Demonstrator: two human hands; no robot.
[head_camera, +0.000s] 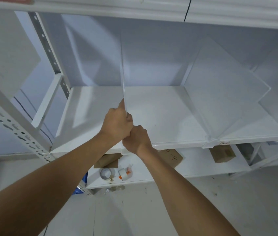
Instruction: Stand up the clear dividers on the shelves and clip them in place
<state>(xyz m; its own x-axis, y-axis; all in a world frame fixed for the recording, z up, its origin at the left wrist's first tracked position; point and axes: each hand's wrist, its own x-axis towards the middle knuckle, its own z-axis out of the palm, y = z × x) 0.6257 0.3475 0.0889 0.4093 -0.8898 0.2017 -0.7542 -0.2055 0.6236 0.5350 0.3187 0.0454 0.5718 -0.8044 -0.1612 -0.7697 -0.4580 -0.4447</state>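
Note:
A clear divider [123, 72] stands upright and edge-on in the middle of the white shelf [165, 113]. My left hand [116, 122] is closed around its front edge, thumb pointing up along it. My right hand [135, 138] sits just below, fisted at the shelf's front lip where the divider's base meets it; whatever is under its fingers is hidden. A second clear divider [223, 92] stands upright further right, its foot in a white clip [209, 142] on the shelf's front edge.
A perforated white upright [15, 126] frames the shelf on the left, with another shelf close overhead [134, 12]. The lower shelf holds cardboard boxes [221, 153], a roll of tape [105, 173] and a white-and-orange tape dispenser [125, 173]. Grey floor lies below.

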